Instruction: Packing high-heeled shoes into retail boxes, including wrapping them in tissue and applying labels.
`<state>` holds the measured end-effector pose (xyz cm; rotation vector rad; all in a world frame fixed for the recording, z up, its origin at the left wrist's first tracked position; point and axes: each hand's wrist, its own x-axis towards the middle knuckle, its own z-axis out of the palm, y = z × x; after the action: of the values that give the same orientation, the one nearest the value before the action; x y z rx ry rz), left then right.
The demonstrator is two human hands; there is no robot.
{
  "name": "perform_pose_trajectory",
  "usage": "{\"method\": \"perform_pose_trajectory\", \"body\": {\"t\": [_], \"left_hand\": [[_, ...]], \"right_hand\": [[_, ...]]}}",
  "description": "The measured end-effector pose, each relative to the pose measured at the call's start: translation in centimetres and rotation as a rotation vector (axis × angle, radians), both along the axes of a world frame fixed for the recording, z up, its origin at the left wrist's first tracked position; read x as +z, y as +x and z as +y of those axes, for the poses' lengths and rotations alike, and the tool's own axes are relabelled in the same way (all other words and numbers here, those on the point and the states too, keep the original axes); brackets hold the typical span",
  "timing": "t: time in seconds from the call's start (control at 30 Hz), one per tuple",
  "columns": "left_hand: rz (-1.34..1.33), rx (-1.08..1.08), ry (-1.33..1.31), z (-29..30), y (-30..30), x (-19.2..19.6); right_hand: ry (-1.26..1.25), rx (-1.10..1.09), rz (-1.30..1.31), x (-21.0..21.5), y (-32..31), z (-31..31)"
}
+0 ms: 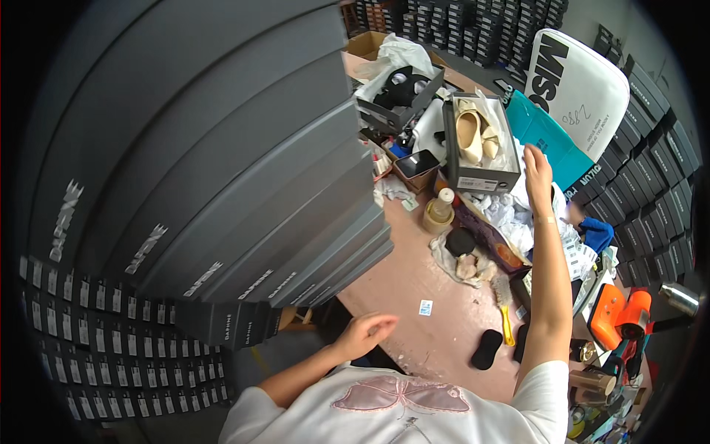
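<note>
My right hand point(538, 179) reaches far across the table, beside the right edge of an open grey shoe box point(494, 183). Its fingers look stretched out, and whether they touch the box or the white paper there I cannot tell. A pair of cream shoes point(468, 132) lies in that box with tissue around it. My left hand point(366, 335) hovers over the near left table edge with fingers extended and nothing in it. Close by, a small printed sticker point(426, 308) lies on the tabletop. Beyond my right hand stands an open teal box point(555, 137).
Tall stacked dark boxes point(244, 185) block the left side. A yellow-handled brush point(506, 320), a black insole-shaped pad point(486, 349), a white-capped bottle point(441, 207) and a phone point(416, 164) lie about the table point(392, 281). An orange tool point(608, 317) sits at right.
</note>
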<state>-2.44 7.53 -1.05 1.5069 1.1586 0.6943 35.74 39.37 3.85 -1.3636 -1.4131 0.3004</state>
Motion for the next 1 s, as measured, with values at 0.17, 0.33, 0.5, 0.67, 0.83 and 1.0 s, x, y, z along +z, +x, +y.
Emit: {"method": "perform_pose_trajectory", "body": {"t": [0.17, 0.33, 0.5, 0.67, 0.83, 1.0], "left_hand": [[0.004, 0.156, 0.485, -4.3, -7.7, 8.7], [0.482, 0.788, 1.159, -7.1, -22.1, 14.5], [0.851, 0.834, 0.468, -6.1, -45.8, 10.7], [0.024, 0.61, -0.321, -6.3, -48.1, 3.8], [0.17, 0.647, -0.062, -12.9, -39.5, 1.3], [-0.778, 0.871, -0.164, -23.8, -25.8, -1.7]], "right_hand": [[-0.377, 0.51, 0.153, -4.0, -9.3, -18.5], [-0.955, 0.82, 0.258, -11.2, -20.3, -33.6], [-0.875, 1.108, 0.297, -8.1, -37.5, -38.5], [-0.846, 0.994, 0.407, -7.0, -50.6, -37.5], [-0.897, 1.046, 0.674, -9.4, -53.2, -36.9], [-1.017, 1.315, 0.53, -4.1, -40.3, -42.0]]}}
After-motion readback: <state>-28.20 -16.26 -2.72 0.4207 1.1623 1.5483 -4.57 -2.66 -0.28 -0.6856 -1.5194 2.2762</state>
